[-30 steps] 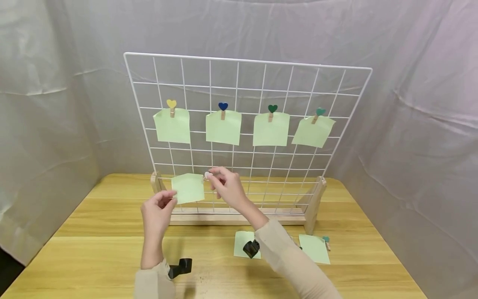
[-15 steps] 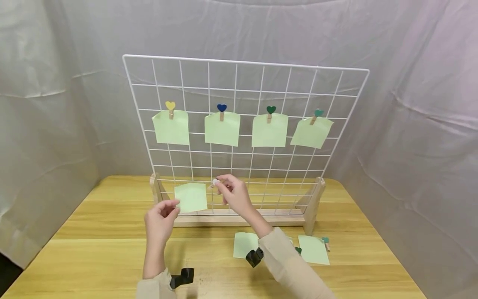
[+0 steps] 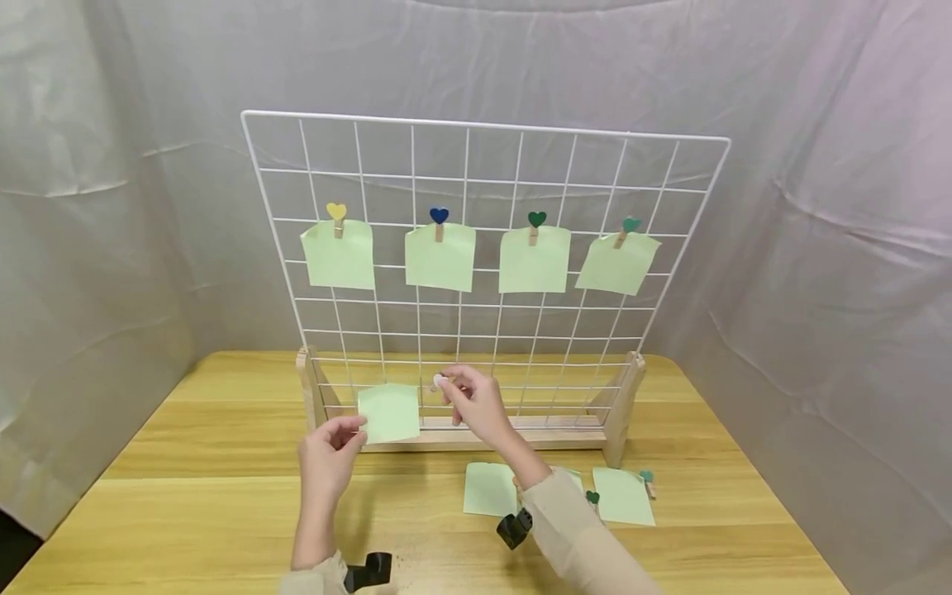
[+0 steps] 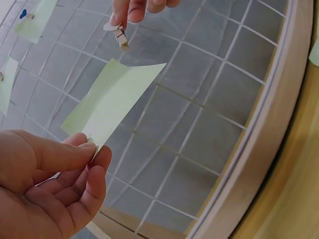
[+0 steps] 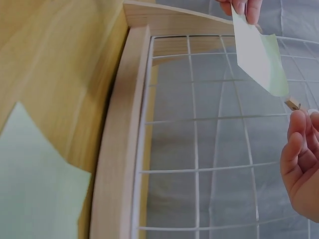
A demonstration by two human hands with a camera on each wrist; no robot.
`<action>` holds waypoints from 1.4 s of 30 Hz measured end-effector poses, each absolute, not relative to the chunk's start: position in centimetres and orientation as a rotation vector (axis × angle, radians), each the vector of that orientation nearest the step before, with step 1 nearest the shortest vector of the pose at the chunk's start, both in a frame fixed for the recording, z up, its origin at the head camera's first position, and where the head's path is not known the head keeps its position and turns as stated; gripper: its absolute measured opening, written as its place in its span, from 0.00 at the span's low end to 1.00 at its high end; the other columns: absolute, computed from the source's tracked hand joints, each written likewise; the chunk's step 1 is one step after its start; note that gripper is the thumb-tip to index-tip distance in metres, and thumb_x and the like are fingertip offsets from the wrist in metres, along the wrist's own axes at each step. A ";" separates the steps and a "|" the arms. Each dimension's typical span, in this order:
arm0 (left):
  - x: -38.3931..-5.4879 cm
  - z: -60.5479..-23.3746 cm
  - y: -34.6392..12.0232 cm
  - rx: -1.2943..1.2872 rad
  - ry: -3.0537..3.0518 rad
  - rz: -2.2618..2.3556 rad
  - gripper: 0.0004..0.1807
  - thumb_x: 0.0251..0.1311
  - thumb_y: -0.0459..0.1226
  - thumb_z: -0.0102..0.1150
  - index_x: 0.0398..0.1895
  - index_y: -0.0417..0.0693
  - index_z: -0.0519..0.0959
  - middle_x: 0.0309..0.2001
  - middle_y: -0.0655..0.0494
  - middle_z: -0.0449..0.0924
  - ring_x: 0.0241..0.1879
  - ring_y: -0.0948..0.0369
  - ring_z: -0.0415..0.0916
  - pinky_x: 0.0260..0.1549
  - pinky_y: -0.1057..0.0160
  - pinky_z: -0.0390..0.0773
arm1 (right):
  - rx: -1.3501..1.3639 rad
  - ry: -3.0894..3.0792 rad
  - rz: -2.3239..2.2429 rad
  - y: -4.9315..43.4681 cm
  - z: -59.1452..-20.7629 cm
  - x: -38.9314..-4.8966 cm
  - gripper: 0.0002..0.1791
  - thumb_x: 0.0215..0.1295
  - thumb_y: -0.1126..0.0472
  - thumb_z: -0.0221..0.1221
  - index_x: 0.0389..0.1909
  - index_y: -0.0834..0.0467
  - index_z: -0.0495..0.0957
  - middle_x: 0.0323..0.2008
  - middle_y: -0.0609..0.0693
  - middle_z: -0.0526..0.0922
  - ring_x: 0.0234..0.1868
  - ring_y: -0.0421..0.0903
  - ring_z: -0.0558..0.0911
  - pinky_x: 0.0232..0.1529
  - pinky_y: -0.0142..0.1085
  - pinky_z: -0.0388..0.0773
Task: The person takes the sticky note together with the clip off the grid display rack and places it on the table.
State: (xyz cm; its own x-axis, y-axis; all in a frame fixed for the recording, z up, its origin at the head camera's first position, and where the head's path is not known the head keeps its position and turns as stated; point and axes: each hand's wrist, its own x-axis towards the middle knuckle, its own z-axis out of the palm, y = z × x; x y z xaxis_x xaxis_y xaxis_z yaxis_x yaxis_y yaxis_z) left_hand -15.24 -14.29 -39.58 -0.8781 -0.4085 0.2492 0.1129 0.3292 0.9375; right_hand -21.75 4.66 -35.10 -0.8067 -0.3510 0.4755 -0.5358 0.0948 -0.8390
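My left hand (image 3: pixel 327 459) pinches a pale green paper note (image 3: pixel 390 413) at its lower left corner, in front of the lower left of a white wire grid (image 3: pixel 487 126). To the right of the note, my right hand (image 3: pixel 479 405) pinches a small wooden clothespin with a white top (image 3: pixel 439 381). In the left wrist view the clothespin (image 4: pixel 120 38) is just off the note's upper edge, not touching it. The right wrist view shows the clothespin's wooden tip (image 5: pixel 292 104) pointing toward the note (image 5: pixel 259 55).
Higher on the grid hang several green notes, under clothespins with a yellow heart (image 3: pixel 337 211), a blue heart (image 3: pixel 440 216) and green hearts. More notes (image 3: pixel 625 497) and clothespins (image 3: pixel 649 484) lie on the wooden table (image 3: pixel 186 512). Wooden feet (image 3: pixel 623 409) support the grid.
Both hands have moved down and slightly to the right, carrying the note and the clothespin lower in front of the grid. Both grips look the same.
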 end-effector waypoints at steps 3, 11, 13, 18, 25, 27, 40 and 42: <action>-15.2 -40.0 -14.2 0.248 -2.152 -1.575 0.07 0.48 0.21 0.57 0.32 0.32 0.79 0.28 0.45 0.78 0.24 0.65 0.69 0.21 0.73 0.69 | 0.887 -2.219 1.828 4.9 -35.6 -21.6 0.10 0.60 0.73 0.52 0.40 0.76 0.72 0.19 0.59 0.75 0.10 0.56 0.69 0.10 0.27 0.66; -15.3 -41.2 -14.0 0.214 -2.178 -1.551 0.06 0.48 0.21 0.57 0.30 0.32 0.79 0.32 0.44 0.78 0.25 0.65 0.70 0.21 0.73 0.69 | 0.819 -2.297 1.875 5.5 -36.9 -21.4 0.11 0.60 0.73 0.51 0.41 0.77 0.71 0.20 0.65 0.75 0.11 0.57 0.69 0.10 0.27 0.66; -15.3 -41.4 -13.9 0.221 -2.187 -1.560 0.06 0.47 0.20 0.57 0.30 0.32 0.79 0.32 0.43 0.77 0.25 0.65 0.70 0.21 0.73 0.70 | 0.813 -2.316 1.862 5.7 -37.2 -21.3 0.11 0.61 0.72 0.52 0.41 0.76 0.71 0.21 0.68 0.74 0.12 0.62 0.69 0.10 0.30 0.68; -15.5 -42.0 -13.7 0.209 -2.225 -1.568 0.06 0.47 0.21 0.58 0.30 0.31 0.79 0.31 0.43 0.77 0.25 0.63 0.71 0.21 0.72 0.70 | 0.787 -2.359 1.839 5.9 -37.8 -21.2 0.11 0.61 0.71 0.52 0.41 0.76 0.71 0.22 0.69 0.75 0.14 0.65 0.69 0.11 0.35 0.70; -15.7 -42.7 -13.4 0.163 -2.285 -1.629 0.06 0.47 0.21 0.58 0.30 0.29 0.78 0.27 0.43 0.77 0.23 0.62 0.70 0.20 0.71 0.71 | 0.788 -2.382 1.841 6.4 -38.8 -21.4 0.11 0.61 0.71 0.52 0.41 0.76 0.72 0.22 0.67 0.75 0.12 0.59 0.70 0.12 0.42 0.71; -15.7 -42.9 -13.4 0.161 -2.291 -1.651 0.06 0.47 0.21 0.57 0.30 0.29 0.78 0.27 0.43 0.77 0.23 0.61 0.70 0.20 0.71 0.72 | 0.781 -2.384 1.842 6.6 -39.5 -21.9 0.11 0.61 0.69 0.52 0.41 0.75 0.72 0.22 0.65 0.76 0.11 0.56 0.70 0.13 0.46 0.71; -15.8 -43.9 -13.1 0.134 -2.397 -1.676 0.06 0.47 0.21 0.56 0.31 0.29 0.78 0.27 0.44 0.76 0.25 0.59 0.70 0.22 0.69 0.72 | 0.644 -2.570 1.696 7.5 -42.7 -23.6 0.09 0.59 0.68 0.55 0.37 0.70 0.78 0.26 0.54 0.79 0.13 0.51 0.74 0.11 0.27 0.67; -15.8 -44.1 -13.0 0.128 -2.405 -1.667 0.07 0.46 0.21 0.56 0.31 0.29 0.78 0.27 0.44 0.76 0.26 0.59 0.70 0.22 0.69 0.72 | 0.640 -2.614 1.683 7.6 -42.9 -23.6 0.08 0.58 0.70 0.56 0.37 0.71 0.78 0.24 0.55 0.79 0.13 0.49 0.74 0.11 0.27 0.67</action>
